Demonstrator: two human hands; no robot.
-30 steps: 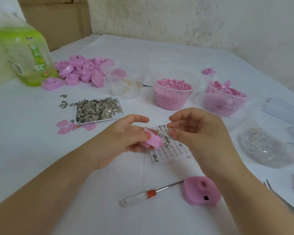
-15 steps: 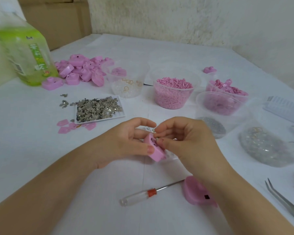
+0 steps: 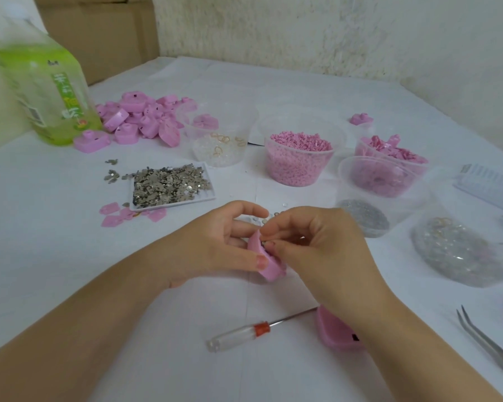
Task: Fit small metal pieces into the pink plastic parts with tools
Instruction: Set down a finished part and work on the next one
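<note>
Hands meet over the middle of the counter (image 3: 70, 256). The left hand (image 3: 215, 242) grips a tilted pink part (image 3: 269, 272) from its side, and the right hand (image 3: 317, 250) pinches its top edge with curled fingers. Toward the near edge lie a screwdriver (image 3: 238, 335) and, under the right wrist, a second part (image 3: 334, 332). Tweezers (image 3: 488, 346) lie at the right edge. Bare counter spreads left of the hands, up to a tray (image 3: 172, 184) of metal pieces.
</note>
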